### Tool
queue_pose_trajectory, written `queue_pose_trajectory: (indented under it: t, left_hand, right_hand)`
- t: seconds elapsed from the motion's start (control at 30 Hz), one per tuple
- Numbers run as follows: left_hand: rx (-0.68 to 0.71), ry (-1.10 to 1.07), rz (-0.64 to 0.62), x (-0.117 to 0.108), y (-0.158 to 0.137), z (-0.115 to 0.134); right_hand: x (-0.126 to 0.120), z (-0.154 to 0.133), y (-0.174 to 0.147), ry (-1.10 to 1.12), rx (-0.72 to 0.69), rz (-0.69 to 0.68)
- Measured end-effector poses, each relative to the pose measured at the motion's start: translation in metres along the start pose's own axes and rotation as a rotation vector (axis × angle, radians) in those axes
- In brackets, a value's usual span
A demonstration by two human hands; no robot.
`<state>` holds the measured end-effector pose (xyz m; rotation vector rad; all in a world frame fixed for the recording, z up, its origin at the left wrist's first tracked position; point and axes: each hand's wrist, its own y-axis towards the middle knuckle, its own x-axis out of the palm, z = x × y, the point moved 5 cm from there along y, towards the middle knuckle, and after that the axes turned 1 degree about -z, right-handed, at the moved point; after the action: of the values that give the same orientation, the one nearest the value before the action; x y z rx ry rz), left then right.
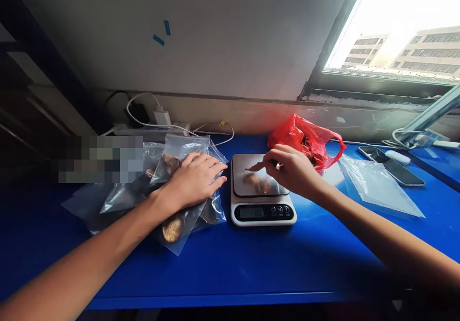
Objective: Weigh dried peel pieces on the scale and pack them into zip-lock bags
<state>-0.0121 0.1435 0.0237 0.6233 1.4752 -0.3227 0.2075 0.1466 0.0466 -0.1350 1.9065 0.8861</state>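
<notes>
My left hand (197, 179) lies with its fingers stretched out on top of a pile of clear zip bags (125, 194). Brown dried pieces show inside the bags, one with a pale, grainy face (173, 228) near the front. Above the steel plate of a white kitchen scale (264, 217), my right hand (287, 167) is closed on a thin brown dried piece (256, 166). Its reflection shows in the plate. The scale's display is lit, but the digits are too dim to read surely. Behind the right hand stands an open red plastic bag (293, 134) holding dark brown pieces.
On the right, flat clear zip bags (381, 182) lie beside a phone (395, 167) and a white oval object (397, 157). A charger (162, 118) with white cables sits along the wall at the back left. The blue table (215, 273) ends at a front edge.
</notes>
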Motion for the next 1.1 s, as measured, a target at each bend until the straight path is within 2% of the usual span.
queue_pose_trajectory:
  t: [0.13, 0.2, 0.33, 0.4, 0.57, 0.7, 0.9, 1.1]
  left_hand:
    - [0.007, 0.016, -0.005, 0.000, -0.001, 0.000]
    - [0.014, 0.027, 0.001, 0.000, -0.001, 0.000]
    - [0.018, 0.028, 0.000, 0.000, -0.002, 0.001]
    - [0.018, 0.023, -0.010, -0.001, -0.002, 0.001]
    - [-0.035, -0.002, -0.027, -0.002, -0.001, -0.001]
    - [-0.052, 0.006, -0.046, -0.001, 0.004, -0.001]
    - [0.017, 0.002, -0.016, 0.000, 0.008, 0.005]
    - [-0.029, 0.013, -0.006, 0.001, 0.007, 0.002]
  right_hand:
    - [0.026, -0.009, 0.021, -0.002, -0.034, -0.084]
    - [0.025, -0.007, 0.019, 0.045, -0.020, -0.033]
    - [0.002, 0.009, -0.009, 0.115, 0.037, 0.225]
    - [-0.009, 0.019, -0.025, 0.121, 0.080, 0.299]
    - [-0.034, 0.034, -0.037, 0.088, 0.187, 0.419]
    - [-0.055, 0.031, -0.036, -0.042, 0.148, 0.487]
    - [-0.076, 0.035, -0.041, -0.160, 0.004, 0.583]
    - [-0.081, 0.049, -0.041, -0.219, 0.034, 0.618]
